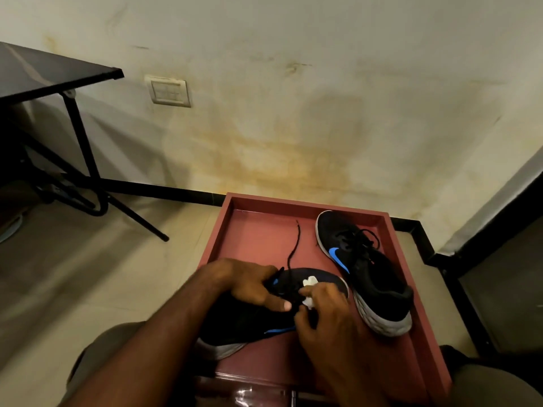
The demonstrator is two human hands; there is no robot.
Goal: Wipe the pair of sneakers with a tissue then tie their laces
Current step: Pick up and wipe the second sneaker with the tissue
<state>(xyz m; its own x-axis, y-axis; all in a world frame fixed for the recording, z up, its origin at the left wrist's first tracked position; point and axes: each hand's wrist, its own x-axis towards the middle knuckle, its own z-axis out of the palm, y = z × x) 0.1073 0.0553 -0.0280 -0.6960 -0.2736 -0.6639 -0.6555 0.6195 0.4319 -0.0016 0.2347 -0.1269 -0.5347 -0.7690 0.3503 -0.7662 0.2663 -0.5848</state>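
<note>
Two black sneakers with blue swooshes lie in a reddish tray [252, 227]. The near sneaker [249, 324] lies at the tray's front. My left hand [252, 284] grips its upper near the laces. My right hand [323, 309] pinches a crumpled white tissue [310, 282] against the sneaker's toe part. One loose black lace [295, 245] trails from it toward the back of the tray. The far sneaker [370, 271] rests on its side at the right, sole facing right, laces loose.
The tray stands on a small table before my knees. A black folding table [53, 71] with metal legs stands at the left on the tiled floor. A stained wall with a switch plate [169, 91] is behind, and a dark frame [470, 289] at the right.
</note>
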